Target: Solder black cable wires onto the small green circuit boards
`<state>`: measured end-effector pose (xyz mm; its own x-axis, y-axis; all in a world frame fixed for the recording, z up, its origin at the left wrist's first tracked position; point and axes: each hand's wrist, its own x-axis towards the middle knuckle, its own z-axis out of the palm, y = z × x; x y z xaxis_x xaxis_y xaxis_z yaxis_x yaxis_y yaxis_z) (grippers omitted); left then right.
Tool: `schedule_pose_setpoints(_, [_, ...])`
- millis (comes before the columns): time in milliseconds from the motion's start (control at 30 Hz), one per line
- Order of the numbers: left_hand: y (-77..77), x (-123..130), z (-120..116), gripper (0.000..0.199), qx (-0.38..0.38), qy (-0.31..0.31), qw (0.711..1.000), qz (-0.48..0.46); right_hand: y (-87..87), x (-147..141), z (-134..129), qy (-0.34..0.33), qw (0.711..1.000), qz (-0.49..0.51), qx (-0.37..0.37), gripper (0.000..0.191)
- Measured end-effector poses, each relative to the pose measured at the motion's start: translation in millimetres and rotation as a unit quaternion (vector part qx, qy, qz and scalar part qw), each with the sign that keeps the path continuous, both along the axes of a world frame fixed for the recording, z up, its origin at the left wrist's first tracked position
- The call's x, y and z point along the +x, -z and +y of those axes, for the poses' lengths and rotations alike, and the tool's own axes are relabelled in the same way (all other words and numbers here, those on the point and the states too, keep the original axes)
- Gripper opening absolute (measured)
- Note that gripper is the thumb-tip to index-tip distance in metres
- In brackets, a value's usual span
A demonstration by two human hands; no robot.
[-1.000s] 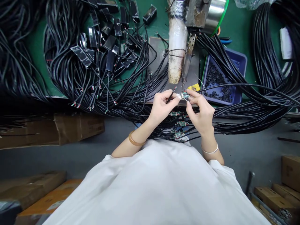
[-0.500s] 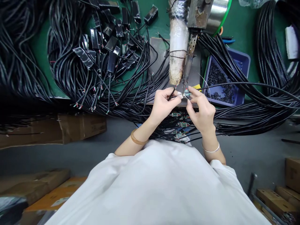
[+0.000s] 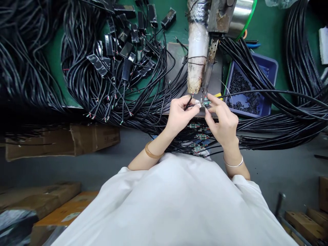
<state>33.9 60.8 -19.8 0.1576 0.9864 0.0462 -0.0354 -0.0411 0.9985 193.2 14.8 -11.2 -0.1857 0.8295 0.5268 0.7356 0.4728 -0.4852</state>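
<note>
The left hand (image 3: 180,114) has its thumb and forefinger pressed together, pinching a thin black cable with a stripped, coloured end (image 3: 189,101) that pokes up above the fingers. The right hand (image 3: 222,120) is closed to a pinch on a small green circuit board (image 3: 206,102), which sits between the two hands at the front edge of the green desk (image 3: 269,20); how its thumb meets the board is too small to tell. A thin silvery wire (image 3: 227,89) curves up beside the right hand.

Directly beyond the board, a long perforated metal iron (image 3: 212,54) slants down with its tip close to it. Left of the iron, a thick white plastic-wrapped tube (image 3: 196,63) hangs over a flat grey board (image 3: 174,51), and together they fill the space ahead of the fingers. A silver spool with a green rim (image 3: 239,18) stands behind. A yellow piece (image 3: 218,96) is partly hidden by the right hand. A purple plastic tray of small black pieces (image 3: 273,73) lies to the right, with heavy black cables (image 3: 247,63) crossing over it.

More green circuit boards (image 3: 202,136) on cables lie below the hands, near the white garment. Black rectangular wrapped blocks (image 3: 126,50) and tangled black cables (image 3: 79,58) crowd the left.
</note>
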Motion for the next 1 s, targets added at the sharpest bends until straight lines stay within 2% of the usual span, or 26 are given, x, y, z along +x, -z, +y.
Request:
schedule_pose_setpoints(567, [0.7,-0.4,-0.5,0.010,0.005,0.005,0.999,0.035,1.2,3.1,1.4,-0.005,1.000,-0.026,0.006,0.008])
schedule_pose_setpoints(767, [-3.9,-0.4,-0.4,0.011,0.024,-0.002,0.999,0.028,-2.2,1.5,1.6,0.000,0.999,-0.028,0.018,0.007])
schedule_pose_setpoints(1000, [-3.9,-1.9,0.4,0.011,0.011,0.006,1.000,0.018,-2.5,1.3,-1.1,-0.003,1.000,-0.023,0.011,0.009])
